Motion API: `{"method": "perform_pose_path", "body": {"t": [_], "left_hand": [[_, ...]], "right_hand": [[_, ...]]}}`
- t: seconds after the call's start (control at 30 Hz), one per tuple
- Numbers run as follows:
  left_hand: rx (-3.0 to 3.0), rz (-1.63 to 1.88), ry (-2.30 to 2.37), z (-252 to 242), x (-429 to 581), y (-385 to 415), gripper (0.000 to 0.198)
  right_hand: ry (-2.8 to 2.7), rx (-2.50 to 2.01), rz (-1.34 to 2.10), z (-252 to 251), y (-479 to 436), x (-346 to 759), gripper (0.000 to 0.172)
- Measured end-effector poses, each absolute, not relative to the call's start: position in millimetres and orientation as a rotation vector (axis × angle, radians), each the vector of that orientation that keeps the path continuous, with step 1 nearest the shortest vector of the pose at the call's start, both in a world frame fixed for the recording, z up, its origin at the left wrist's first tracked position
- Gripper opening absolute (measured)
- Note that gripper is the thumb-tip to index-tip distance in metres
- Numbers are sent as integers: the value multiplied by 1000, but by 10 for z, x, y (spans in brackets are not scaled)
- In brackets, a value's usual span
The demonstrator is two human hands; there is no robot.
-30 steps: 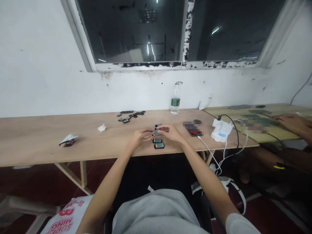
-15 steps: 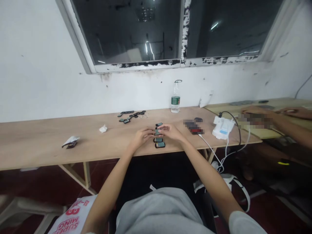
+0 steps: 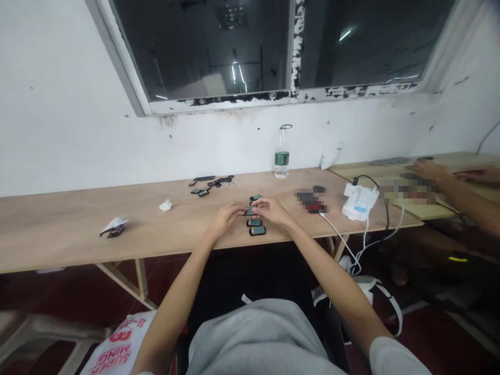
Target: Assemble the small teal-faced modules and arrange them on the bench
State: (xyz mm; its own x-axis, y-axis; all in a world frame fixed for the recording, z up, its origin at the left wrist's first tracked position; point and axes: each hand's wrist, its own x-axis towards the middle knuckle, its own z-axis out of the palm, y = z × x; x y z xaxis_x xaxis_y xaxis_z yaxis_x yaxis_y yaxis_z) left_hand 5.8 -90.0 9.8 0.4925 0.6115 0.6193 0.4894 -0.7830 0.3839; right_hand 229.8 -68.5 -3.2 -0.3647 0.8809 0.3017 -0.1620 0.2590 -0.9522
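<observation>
My left hand (image 3: 225, 219) and right hand (image 3: 272, 211) meet, both pinching a small black-rimmed panel (image 3: 250, 211) between them, near the front edge of the table (image 3: 78, 242). Three more panels (image 3: 253, 223) lie in a short line just beside it. Farther back sit scattered dark pieces (image 3: 213, 184), a water bottle (image 3: 282, 159) and a white charger (image 3: 358, 204).

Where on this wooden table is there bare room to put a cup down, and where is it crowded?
Bare wood runs between the torn wrapper and the white tissue, and left of the wrapper on the table. It is crowded at the left hand and right hand, pinching a teal-faced device, and around the white charger.
</observation>
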Motion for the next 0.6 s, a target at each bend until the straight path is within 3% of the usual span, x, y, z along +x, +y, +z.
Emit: {"method": "perform_pose_path", "body": {"t": [0.27, 0.43, 0.6], "left_hand": [[2599, 1193, 1068, 95, 29, -896, 25], [2376, 1402, 1395, 86, -204, -749, 24], [2341, 1154, 1699, -37, -418, -624, 23]], "right_hand": [[-1565, -707, 1330, -58, -715, 2223, 28], [-1631, -914, 1012, -50, -593, 2379, 23], [-1773, -1081, 901, -101, -497, 2630, 18]]}}
